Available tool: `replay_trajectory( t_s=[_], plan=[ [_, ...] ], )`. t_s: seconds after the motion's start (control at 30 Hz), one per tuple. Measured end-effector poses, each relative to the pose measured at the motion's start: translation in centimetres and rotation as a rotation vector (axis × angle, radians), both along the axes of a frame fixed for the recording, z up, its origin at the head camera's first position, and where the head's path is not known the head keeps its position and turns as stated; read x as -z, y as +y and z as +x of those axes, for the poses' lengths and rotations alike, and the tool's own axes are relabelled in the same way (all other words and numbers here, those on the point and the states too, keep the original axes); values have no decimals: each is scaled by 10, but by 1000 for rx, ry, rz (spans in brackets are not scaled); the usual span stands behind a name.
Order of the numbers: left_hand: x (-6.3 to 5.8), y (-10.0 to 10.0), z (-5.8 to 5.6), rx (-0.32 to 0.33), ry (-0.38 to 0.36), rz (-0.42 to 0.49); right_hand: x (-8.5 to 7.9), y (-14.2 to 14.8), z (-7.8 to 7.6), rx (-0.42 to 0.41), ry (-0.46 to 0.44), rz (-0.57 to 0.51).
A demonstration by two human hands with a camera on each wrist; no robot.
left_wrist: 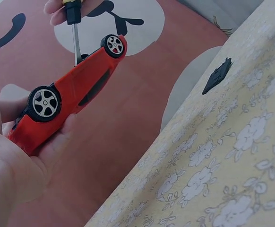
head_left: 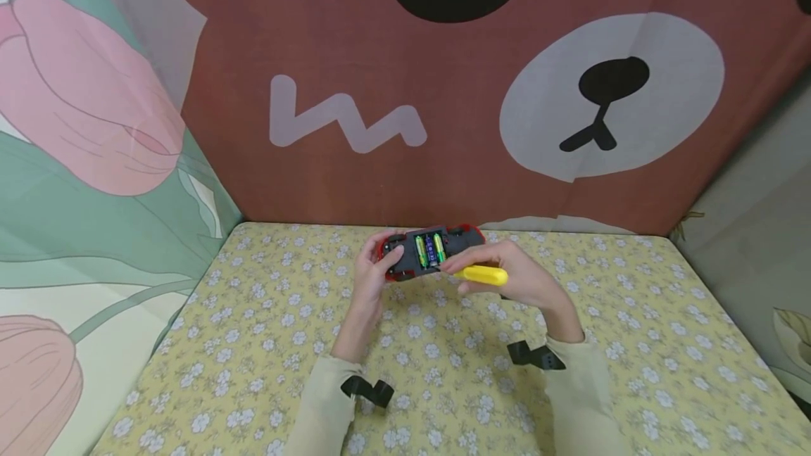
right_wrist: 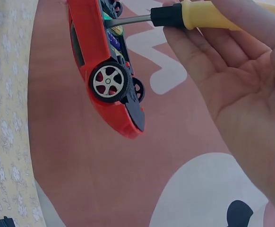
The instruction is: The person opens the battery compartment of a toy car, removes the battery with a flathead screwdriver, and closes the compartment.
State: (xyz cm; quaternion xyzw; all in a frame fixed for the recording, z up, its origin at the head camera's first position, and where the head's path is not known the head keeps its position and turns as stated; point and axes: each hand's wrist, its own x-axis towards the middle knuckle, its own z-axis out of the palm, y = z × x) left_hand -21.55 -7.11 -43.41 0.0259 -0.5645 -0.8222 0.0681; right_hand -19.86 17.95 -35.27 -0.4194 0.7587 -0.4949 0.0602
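My left hand [head_left: 367,287] grips one end of a red toy car [left_wrist: 76,90], thumb against its dark underside. The car is turned over, and its uncovered battery compartment faces up in the head view. Green and purple batteries [head_left: 430,250] lie side by side in it. My right hand [head_left: 522,276] holds a yellow-handled screwdriver [head_left: 484,274] with a black collar. In the right wrist view the metal shaft [right_wrist: 130,20] reaches to the compartment's edge, beside the batteries, where its tip is hidden.
A small black plastic cover [left_wrist: 217,75] lies on the table, below and beyond the car. Yellow floral cloth [head_left: 253,343] covers the tabletop. A brown bear-print curtain [head_left: 456,125] hangs along the back edge, and a flower-print one [head_left: 82,111] on the left.
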Motion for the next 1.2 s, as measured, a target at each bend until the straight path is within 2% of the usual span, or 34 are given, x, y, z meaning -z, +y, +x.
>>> replay_trajectory(
  t_s=[0.2, 0.4, 0.47, 0.6, 0.73, 0.93, 1.13, 1.2],
  plan=[
    [-2, 2, 2, 1, 5, -25, 1, 6, -3, -63, 20, 33],
    [-2, 5, 2, 9, 14, -53, 1, 14, -2, -116, 27, 17],
    [-2, 6, 2, 15, 10, -55, 1, 14, 0, -72, 9, 2],
    [-2, 7, 2, 26, 6, -66, 0, 13, 1, 68, -17, -49],
    [-1, 8, 2, 25, 9, -77, -1, 11, 1, 122, -15, -74],
    [-2, 8, 1, -3, -13, -23, -6, 7, 9, 183, 46, 48],
    [-2, 8, 1, -20, -34, -14, -10, 5, 13, 79, 127, 187],
    [-2, 9, 2, -15, -33, -28, -12, 6, 14, 49, 116, 231]
  ],
)
